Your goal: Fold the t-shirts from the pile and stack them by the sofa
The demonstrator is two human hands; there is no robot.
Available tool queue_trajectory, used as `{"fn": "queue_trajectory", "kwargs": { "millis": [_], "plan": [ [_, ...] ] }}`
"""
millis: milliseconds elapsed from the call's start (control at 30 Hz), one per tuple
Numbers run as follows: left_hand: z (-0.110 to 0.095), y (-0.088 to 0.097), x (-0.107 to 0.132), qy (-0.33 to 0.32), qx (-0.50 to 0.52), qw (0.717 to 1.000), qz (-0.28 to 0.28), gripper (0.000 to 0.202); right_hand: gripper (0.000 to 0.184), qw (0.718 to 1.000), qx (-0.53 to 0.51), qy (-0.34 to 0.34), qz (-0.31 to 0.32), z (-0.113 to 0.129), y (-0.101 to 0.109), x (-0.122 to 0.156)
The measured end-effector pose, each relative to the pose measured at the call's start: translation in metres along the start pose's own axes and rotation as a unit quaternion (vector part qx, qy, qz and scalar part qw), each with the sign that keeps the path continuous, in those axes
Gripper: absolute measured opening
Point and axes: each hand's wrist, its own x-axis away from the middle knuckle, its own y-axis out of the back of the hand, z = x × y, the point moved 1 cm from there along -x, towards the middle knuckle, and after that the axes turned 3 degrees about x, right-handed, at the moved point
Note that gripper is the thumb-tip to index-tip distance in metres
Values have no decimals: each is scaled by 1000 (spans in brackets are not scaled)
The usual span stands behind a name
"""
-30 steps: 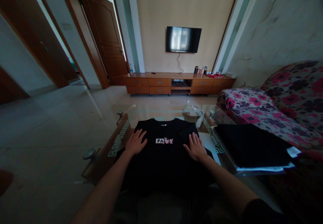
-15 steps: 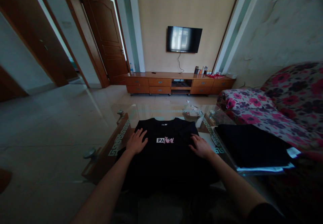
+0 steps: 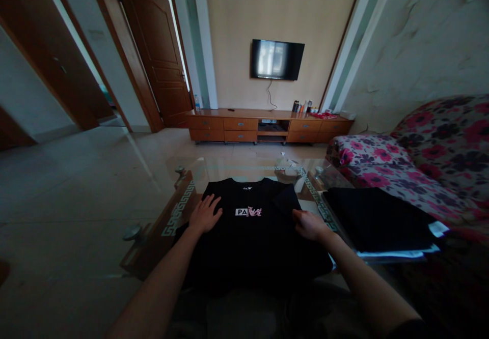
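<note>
Our left hand (image 3: 205, 214) lies flat, fingers spread, on the black T-shirt (image 3: 248, 242), which is laid front-up on the glass worktop (image 3: 229, 168) under both hands. Our right hand (image 3: 309, 225) is curled closed on the shirt's right edge by the folded-in sleeve. A sharp tug there could, we judge, slide the cloth askew on the slick glass or crease it. Just right of that hand, the dark folded pile (image 3: 376, 217) could get knocked.

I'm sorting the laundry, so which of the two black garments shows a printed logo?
The black T-shirt that the left hand and right hand touch: it bears a white-and-pink chest print. The folded black pile to its right shows none.
</note>
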Motion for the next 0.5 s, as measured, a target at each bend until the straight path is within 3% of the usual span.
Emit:
{"fn": "queue_trajectory", "kwargs": {
  "millis": [133,367,500],
  "plan": [
    [-1,1,1,2,-12,1000,0,62,22,1000,-23,10,10,0,-7,-1],
    [-3,3,1,10,-12,1000,7,61,45,998,-26,-10,52,-7,-13,2],
    [-3,2,1,9,-12,1000,4,61,42,997,-28,-3,67,-8,-9,4]
  ]
}}
